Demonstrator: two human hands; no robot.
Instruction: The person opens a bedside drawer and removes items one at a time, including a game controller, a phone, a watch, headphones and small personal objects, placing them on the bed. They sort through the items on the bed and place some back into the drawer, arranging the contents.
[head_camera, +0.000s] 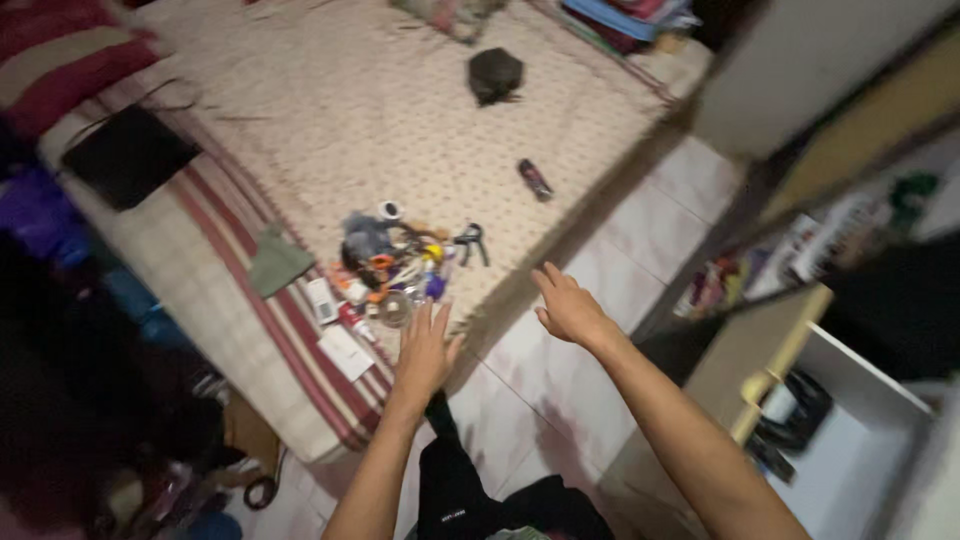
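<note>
Reaching forward, both hands are empty and spread flat with fingers apart. Left hand: fingertips at the near edge of the bed, just beside the pile of small things; whether it touches the pile cannot be told. Right hand: open, palm down, over the tiled floor, just off the bed's edge and holding nothing.

Hard to make out: the pile is a blurred tangle; single pieces cannot be counted. A roll of tape, a pair of dark handles and some white cards or packets show at its fringe. Both forearms are cut off at the lower frame edge. The left side of the view is dark and smeared.

Count, beyond the pile: one small dark tube, lying apart toward the bed's far side; one dark round bundle, farther up; one green cloth; one flat black case.

Surface: a bed with a pale dotted cover over a red-and-cream striped sheet.

Room: pale floor tiles; an open white drawer at right, with a dark object inside.
</note>
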